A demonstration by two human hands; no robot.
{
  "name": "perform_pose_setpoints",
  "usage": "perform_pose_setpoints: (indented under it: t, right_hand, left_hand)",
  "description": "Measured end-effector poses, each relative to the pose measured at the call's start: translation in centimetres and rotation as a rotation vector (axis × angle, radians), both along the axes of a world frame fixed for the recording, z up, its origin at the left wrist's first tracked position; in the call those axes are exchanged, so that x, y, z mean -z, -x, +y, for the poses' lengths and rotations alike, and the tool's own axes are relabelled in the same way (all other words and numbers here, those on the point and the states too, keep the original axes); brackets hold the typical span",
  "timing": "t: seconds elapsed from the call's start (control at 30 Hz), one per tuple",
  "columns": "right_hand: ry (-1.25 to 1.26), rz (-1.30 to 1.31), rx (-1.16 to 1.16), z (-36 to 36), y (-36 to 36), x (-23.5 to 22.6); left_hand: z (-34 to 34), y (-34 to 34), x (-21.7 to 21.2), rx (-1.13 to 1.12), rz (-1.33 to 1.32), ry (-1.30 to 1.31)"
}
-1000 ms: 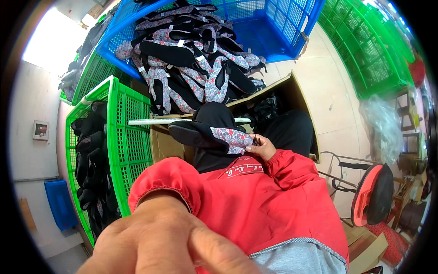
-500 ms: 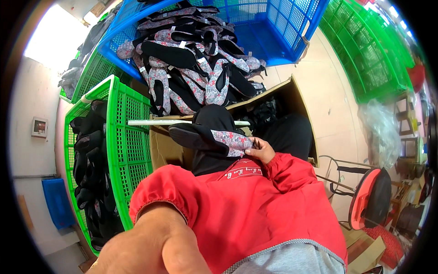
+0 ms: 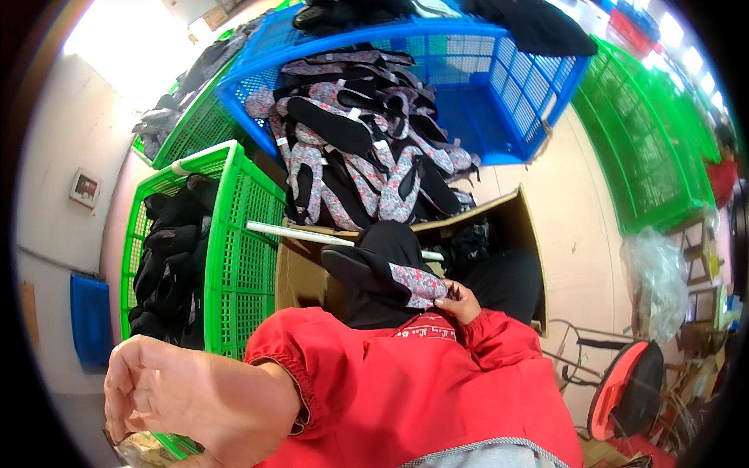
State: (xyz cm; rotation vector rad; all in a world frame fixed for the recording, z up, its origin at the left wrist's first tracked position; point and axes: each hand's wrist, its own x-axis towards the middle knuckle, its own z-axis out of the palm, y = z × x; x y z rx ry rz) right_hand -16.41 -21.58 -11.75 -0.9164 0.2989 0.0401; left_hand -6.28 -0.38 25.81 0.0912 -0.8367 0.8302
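Sandal (image 3: 390, 273), black-soled with a floral strap, lies near the centre of the view on the person's black-clad lap, its sole pointing toward nine o'clock and its patterned strap end toward four o'clock. The right hand (image 3: 459, 303) pinches that strap end between thumb and fingers, closed on it just above the red sleeve cuff.

By size, going down: the blue crate (image 3: 515, 101) fills the twelve o'clock area, tipped so its open side faces the person, and a heap of matching sandals (image 3: 367, 156) with floral straps spills out of it toward the centre. At two o'clock stands a green crate (image 3: 655, 148) with mesh walls, well apart from the hands. At nine o'clock a second green crate (image 3: 242, 234) holds a dark pile of black pieces (image 3: 168, 265). The red jacket (image 3: 421, 390) covers the six o'clock region. A cardboard box (image 3: 523, 226) sits open just behind the lap, with a white rod (image 3: 304, 232) lying across its near edge, between the heap and the held sandal.

The left hand (image 3: 168, 394) looms large at eight o'clock, very close to the camera, fingers curled loosely inward; it holds nothing that can be made out and touches no sandal. A crumpled clear plastic bag (image 3: 659, 281) lies at three o'clock, and a red-and-black stool (image 3: 628, 390) stands at four o'clock.
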Motion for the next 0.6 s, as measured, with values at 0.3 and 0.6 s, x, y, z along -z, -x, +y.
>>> perform_pose_setpoints:
  t: [0.3,0.6]
  right_hand:
    - [-0.05,0.009,0.014,-0.3,0.3,0.9]
    - [-0.028,0.029,0.034,-0.6,0.4,3.0]
  left_hand:
    - [-5.4,-0.3,3.4,0.08,0.295,-0.086]
    - [-7.6,-6.2,17.1,-0.758,-0.037,-1.889]
